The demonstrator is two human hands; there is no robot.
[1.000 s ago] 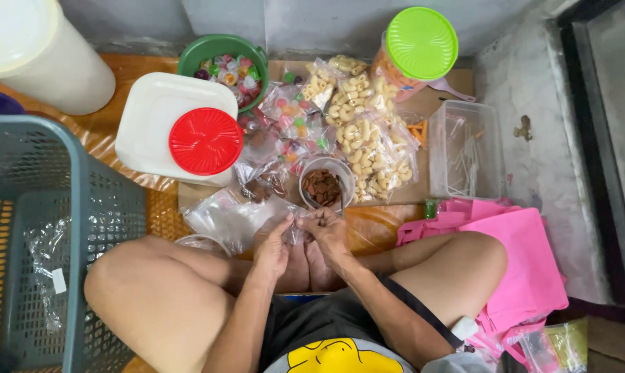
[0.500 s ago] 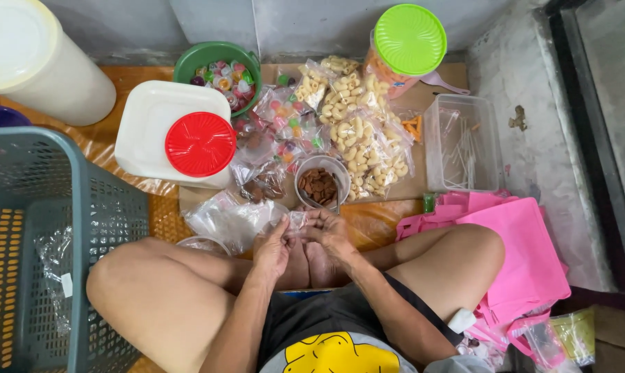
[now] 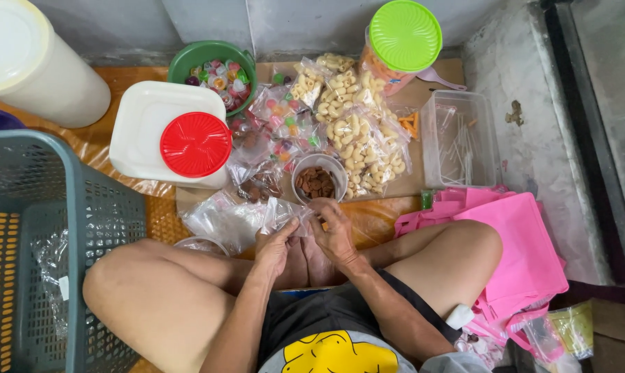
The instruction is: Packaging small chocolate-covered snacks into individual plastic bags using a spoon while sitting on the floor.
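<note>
I sit cross-legged on the floor. My left hand point(image 3: 274, 246) and my right hand point(image 3: 334, 231) both pinch a small clear plastic bag point(image 3: 283, 213) held open between them, just above my feet. Right beyond the bag stands a small clear cup point(image 3: 318, 179) filled with brown snack pieces. A loose heap of empty clear bags point(image 3: 223, 220) lies by my left hand.
Filled bags of pale curled snacks point(image 3: 357, 141) and coloured candies point(image 3: 279, 117) lie ahead. A white jug with a red lid point(image 3: 195, 144), a green bowl point(image 3: 212, 54), a green-lidded jar point(image 3: 404, 36), a clear box point(image 3: 459, 141), a grey basket point(image 3: 46, 249) and pink bags point(image 3: 520, 255) surround me.
My hands have spread the small bag open and raised it a little toward the cup; the view shifted slightly.
</note>
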